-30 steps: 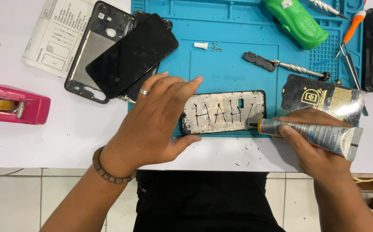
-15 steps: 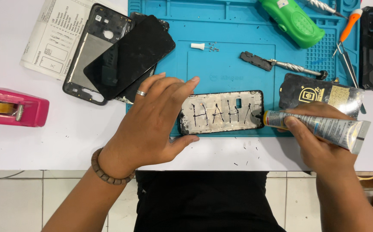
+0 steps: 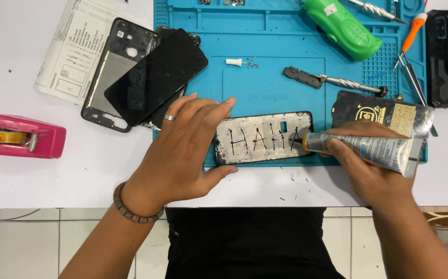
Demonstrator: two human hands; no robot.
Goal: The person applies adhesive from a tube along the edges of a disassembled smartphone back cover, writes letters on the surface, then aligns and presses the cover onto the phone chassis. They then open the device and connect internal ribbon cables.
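A silver phone frame (image 3: 265,138) was laid lengthwise, left to right, on the blue mat (image 3: 275,88), steadied at its left end by the flattened, open left hand (image 3: 182,152). A glue tube (image 3: 360,149) was gripped in the closed right hand (image 3: 371,168), its nozzle set against the frame's right end.

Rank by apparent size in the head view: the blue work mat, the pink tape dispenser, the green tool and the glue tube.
1. Blue work mat, by far the largest.
2. Pink tape dispenser, green tool and glue tube look alike; hand covers part of tube, so unranked.
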